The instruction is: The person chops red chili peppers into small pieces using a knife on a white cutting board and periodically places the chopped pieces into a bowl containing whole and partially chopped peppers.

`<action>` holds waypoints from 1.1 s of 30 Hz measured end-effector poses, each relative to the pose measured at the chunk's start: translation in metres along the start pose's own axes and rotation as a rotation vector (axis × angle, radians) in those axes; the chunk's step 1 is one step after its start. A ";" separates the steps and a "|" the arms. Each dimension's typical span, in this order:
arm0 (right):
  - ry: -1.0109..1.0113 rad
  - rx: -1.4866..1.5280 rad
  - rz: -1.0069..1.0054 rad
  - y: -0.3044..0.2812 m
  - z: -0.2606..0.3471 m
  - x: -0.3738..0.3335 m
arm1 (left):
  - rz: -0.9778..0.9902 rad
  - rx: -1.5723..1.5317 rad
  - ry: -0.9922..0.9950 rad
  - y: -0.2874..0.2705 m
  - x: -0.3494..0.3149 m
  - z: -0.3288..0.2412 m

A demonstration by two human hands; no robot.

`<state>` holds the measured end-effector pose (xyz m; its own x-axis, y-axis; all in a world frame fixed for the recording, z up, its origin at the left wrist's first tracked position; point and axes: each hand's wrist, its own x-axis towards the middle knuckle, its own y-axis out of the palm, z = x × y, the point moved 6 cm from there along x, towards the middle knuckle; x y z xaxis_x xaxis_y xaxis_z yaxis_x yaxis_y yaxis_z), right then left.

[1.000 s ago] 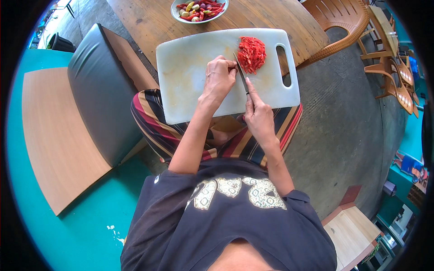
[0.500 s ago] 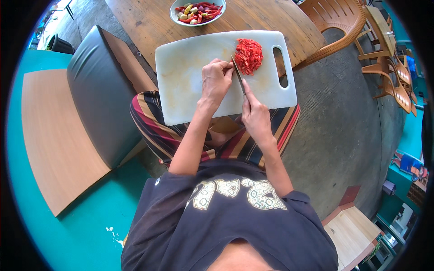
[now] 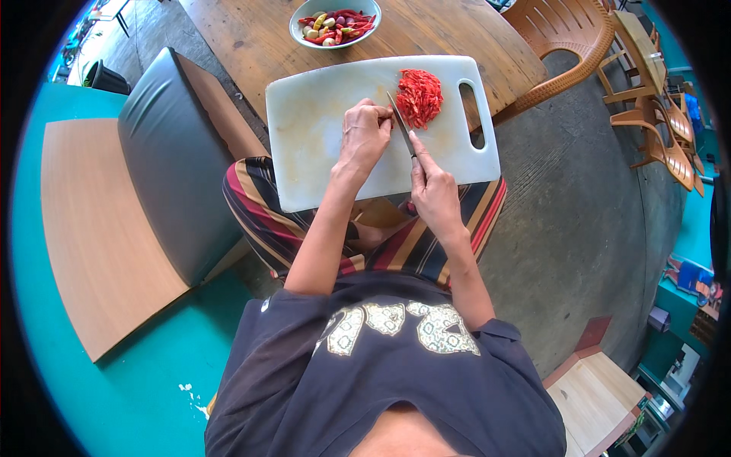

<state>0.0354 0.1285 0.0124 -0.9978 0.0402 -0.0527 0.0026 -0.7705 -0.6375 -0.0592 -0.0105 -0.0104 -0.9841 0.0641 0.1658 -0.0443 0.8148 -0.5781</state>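
My right hand (image 3: 436,196) is closed round the handle of a kitchen knife (image 3: 401,122), index finger stretched along its spine. The blade slants up and to the left, its edge close to my left fingertips. My left hand (image 3: 364,135) is closed in a pinch over the white cutting board (image 3: 312,152); a trace of red chili (image 3: 391,110) shows at its fingertips, the rest hidden by the fingers. Just right of the blade lies a heap of finely sliced red chili (image 3: 420,97). The board rests against the table's near edge and over my lap.
Beyond the board, a pale bowl (image 3: 295,30) of red chilies and small shallots or garlic stands on the wooden table (image 3: 251,53). A grey padded bench (image 3: 171,167) is at the left; a brown plastic chair (image 3: 567,30) stands at the far right.
The whole view has shifted slightly. Both hands stay at almost the same place on the board, with the knife still beside the left fingertips; the heap looks the same.
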 end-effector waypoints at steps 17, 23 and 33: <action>-0.042 -0.046 0.007 0.010 0.008 0.029 | 0.008 -0.021 -0.001 0.001 0.000 -0.003; 0.010 -0.002 0.048 0.005 -0.004 -0.013 | -0.034 -0.057 -0.010 -0.001 -0.005 -0.001; 0.101 0.102 0.079 -0.005 -0.008 -0.003 | 0.114 -0.140 -0.098 -0.004 -0.004 -0.004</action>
<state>0.0388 0.1375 0.0093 -0.9830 0.0366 -0.1801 0.0692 -0.8340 -0.5474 -0.0541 -0.0120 -0.0056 -0.9937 0.1100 0.0231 0.0863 0.8780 -0.4709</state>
